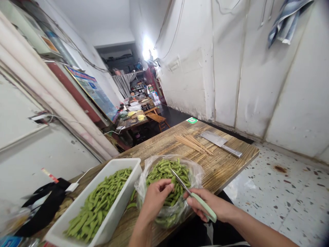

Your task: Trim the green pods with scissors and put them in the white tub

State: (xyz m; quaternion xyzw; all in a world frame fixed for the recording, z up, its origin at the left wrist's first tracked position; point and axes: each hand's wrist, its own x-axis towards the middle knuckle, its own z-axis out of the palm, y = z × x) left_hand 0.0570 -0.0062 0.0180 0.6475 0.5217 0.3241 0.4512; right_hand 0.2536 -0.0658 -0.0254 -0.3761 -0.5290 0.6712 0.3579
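Observation:
My right hand grips scissors with pale green handles; the blades point up and left over a clear plastic bag full of green bean pods. My left hand reaches into the bag with fingers pinched on a pod right at the blades. Left of the bag, a white rectangular tub holds several more green bean pods. Both stand on a wooden table.
A cleaver and a bundle of bamboo skewers lie on the table's far end, by a green sticker. A black object and a white cable sit at left. Speckled floor lies right; cluttered tables stand down the corridor.

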